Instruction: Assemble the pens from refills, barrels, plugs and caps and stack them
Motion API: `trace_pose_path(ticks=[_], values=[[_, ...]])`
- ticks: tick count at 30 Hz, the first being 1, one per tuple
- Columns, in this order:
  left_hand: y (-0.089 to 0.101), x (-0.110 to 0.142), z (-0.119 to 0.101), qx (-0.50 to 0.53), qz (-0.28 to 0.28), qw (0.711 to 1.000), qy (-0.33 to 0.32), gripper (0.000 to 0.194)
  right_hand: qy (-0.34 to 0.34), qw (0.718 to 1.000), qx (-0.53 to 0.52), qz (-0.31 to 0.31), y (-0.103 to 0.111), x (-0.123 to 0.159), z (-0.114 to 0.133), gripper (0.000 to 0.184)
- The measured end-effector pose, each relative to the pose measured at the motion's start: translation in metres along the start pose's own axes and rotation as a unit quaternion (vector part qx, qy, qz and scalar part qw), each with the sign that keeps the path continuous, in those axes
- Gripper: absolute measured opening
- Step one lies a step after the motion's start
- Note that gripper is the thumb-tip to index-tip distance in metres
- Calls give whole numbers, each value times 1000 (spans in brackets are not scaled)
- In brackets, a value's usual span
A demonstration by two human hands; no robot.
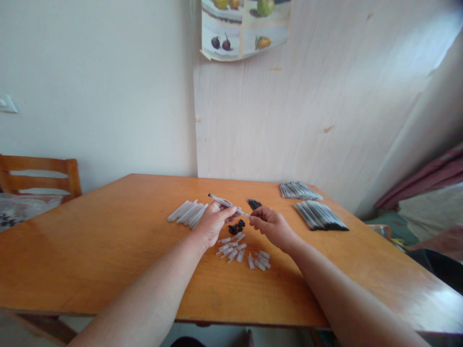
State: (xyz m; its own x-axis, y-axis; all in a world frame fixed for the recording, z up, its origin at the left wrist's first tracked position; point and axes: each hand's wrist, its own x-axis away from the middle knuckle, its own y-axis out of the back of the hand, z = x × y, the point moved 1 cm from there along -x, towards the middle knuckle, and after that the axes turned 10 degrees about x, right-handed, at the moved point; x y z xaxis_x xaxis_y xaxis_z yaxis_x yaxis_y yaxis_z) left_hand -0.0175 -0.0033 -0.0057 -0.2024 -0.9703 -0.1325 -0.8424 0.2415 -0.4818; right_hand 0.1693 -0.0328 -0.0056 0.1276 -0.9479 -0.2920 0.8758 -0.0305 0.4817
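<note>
My left hand (213,220) is closed around a clear pen barrel (221,200) that slants up to the left above the orange table (90,246). My right hand (269,224) is pinched at the barrel's right end; what its fingertips hold is too small to make out. Below the hands lie several small clear caps (242,253) and a little heap of black end pieces (237,226). A row of clear empty barrels (188,212) lies just left of my left hand. A few dark refills (254,203) lie behind my right hand.
Two bundles of finished pens lie at the right: one nearer (320,215), one farther back (299,191). A wooden chair (39,176) with a plastic bag (21,207) stands at the left. A fruit poster (246,26) hangs on the wall. Cloth lies at right.
</note>
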Motion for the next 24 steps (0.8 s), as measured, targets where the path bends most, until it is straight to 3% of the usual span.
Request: trace_pose_path(ticks=[16, 24], values=[[-6, 4, -1, 34, 23, 999, 34, 28, 16, 998, -62, 4, -5, -2, -4, 22], [-8, 3, 5, 59, 28, 997, 43, 26, 20, 998, -61, -25, -6, 0, -3, 23]])
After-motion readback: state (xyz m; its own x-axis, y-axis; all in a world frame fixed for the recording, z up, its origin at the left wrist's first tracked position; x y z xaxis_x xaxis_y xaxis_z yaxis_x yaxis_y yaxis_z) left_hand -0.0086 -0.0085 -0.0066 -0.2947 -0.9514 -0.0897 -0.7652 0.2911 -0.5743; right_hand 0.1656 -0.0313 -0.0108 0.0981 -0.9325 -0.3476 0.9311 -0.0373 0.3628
